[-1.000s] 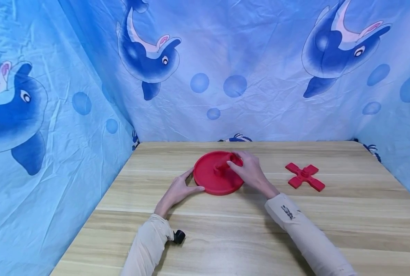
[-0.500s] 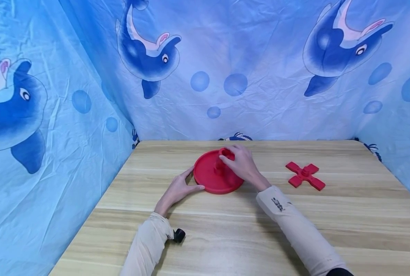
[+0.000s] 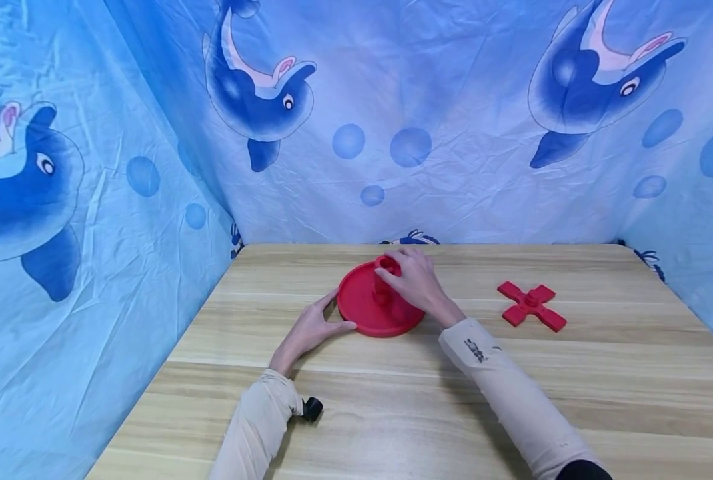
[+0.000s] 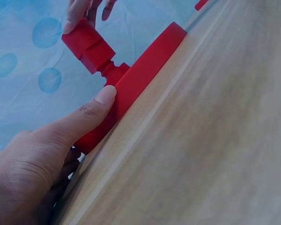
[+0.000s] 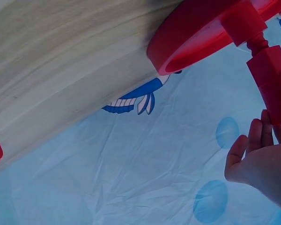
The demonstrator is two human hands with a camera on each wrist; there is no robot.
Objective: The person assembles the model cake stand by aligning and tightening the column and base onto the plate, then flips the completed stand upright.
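A round red tray-like base (image 3: pixel 356 308) with a raised rim lies on the table. My left hand (image 3: pixel 310 332) grips its near left rim, thumb on the edge in the left wrist view. Over the base's middle stands a thick red post (image 4: pixel 88 46) with a hollow top. My right hand (image 3: pixel 418 281) holds this post by its upper end, with the fingertips at its end in the right wrist view. Between the post (image 5: pixel 271 84) and the base's central block (image 5: pixel 244 23) a narrow, ridged neck shows.
To the right on the wooden table (image 3: pixel 392 400) lies a red cross-shaped piece (image 3: pixel 532 305) with a raised knob at its centre. Blue curtains (image 3: pixel 452 200) with printed dolphins stand behind the table and at its sides. A black camera (image 3: pixel 312 409) is at the left wrist.
The post leaned to the right and now stands nearly upright over the base. My right hand has moved left and slightly away with it. The left hand and base have stayed put.
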